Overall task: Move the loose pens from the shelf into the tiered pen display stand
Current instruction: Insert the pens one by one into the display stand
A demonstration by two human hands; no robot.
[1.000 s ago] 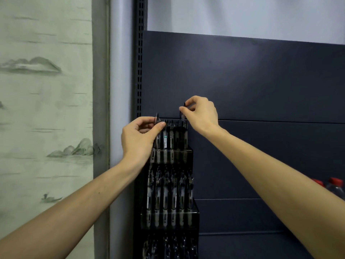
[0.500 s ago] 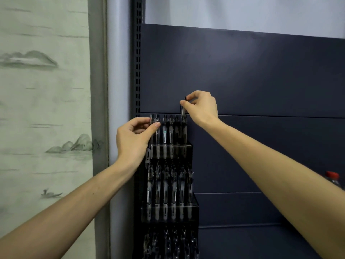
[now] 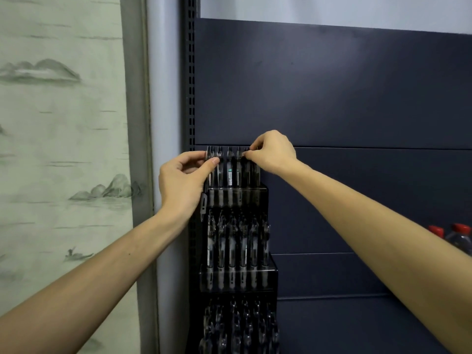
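At your far left hangs a pale wall panel (image 3: 61, 149) painted with misty hills, bordered by a grey frame strip (image 3: 134, 123). Next comes the slotted shelf upright (image 3: 191, 72), then the dark blue back panel (image 3: 332, 93) filling the rest of the view. Low at the right edge stand two red-capped bottles (image 3: 457, 238), well apart from your work.

Against the upright stands the tiered pen display stand (image 3: 238, 274), its three visible tiers already crowded with upright pens (image 3: 231, 251), so neighbouring caps stand close around every slot.

Your left hand (image 3: 182, 185) reaches up from below at the top tier's left end, thumb and forefinger curled and pinching the cap of the leftmost pen (image 3: 210, 159); another pen (image 3: 203, 204) hangs below its palm, outside the stand's left edge. Your right hand (image 3: 273, 152) comes in from the right at the same tier, fingers curled, fingertips pinching the top of a pen at the row's right end (image 3: 246, 155).
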